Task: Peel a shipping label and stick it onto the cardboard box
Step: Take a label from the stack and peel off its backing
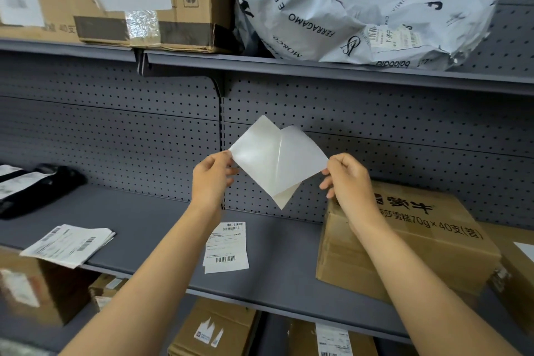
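Observation:
I hold a white shipping label (300, 153) up in front of the pegboard, half peeled from its glossy backing sheet (257, 150). My left hand (212, 179) pinches the backing's left corner. My right hand (346, 179) pinches the label's right corner. The two sheets split apart at the top and still join near the bottom tip. Only blank sides face me. The cardboard box (413, 243) with black printed characters lies on the grey shelf (161, 228), below and right of my right hand.
Two printed labels (226, 247) lie on the shelf under my hands, and a stack of labels (69, 243) lies at the left. A black parcel (37, 188) sits far left. Boxes and grey mailer bags (346, 14) fill the upper shelf; more boxes stand below.

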The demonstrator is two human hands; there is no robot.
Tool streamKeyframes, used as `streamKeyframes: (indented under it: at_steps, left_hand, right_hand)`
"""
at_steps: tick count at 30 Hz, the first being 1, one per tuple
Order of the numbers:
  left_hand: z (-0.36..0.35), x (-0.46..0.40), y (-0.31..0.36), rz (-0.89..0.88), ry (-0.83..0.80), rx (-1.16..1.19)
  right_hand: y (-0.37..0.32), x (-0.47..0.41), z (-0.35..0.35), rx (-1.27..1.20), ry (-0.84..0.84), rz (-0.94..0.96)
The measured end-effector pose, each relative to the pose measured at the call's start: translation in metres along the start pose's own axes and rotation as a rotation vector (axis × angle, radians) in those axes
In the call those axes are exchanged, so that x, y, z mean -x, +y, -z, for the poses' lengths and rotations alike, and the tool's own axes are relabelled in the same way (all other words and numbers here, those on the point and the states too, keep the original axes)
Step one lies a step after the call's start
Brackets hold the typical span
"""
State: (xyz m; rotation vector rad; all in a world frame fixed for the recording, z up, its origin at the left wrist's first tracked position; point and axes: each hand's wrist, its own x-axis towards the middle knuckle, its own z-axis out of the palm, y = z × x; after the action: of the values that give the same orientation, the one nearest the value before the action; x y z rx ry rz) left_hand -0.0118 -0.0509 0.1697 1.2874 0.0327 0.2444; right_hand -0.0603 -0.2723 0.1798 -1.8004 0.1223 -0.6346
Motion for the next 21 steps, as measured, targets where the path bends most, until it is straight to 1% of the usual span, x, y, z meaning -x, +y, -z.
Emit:
streamKeyframes:
  at_steps: [2,5,8,14,18,21]
  left_hand:
    - [0.012,-0.004,0.001,0.014,0.066,0.009]
    - [0.028,-0.008,0.001,0.007,0.193,-0.062]
    - [0.045,-0.009,0.002,-0.039,0.312,-0.089]
    - [0.089,-0.010,0.013,-0.185,0.458,-0.208]
    - [0.135,-0.022,0.018,-0.267,0.555,-0.372]
    - [0.178,-0.028,0.018,-0.335,0.649,-0.654]
  right_hand:
    - [0.000,0.000,-0.004,-0.003,0.001,-0.019]
    - [-0.001,0.000,-0.009,-0.020,0.012,-0.047]
    - [-0.001,0.000,-0.014,-0.040,0.041,-0.051]
    - [-0.002,-0.003,-0.027,-0.073,0.083,-0.066]
    - [-0.006,-0.002,-0.045,-0.102,0.083,-0.075]
    - [-0.015,0.001,-0.065,-0.111,0.055,-0.068]
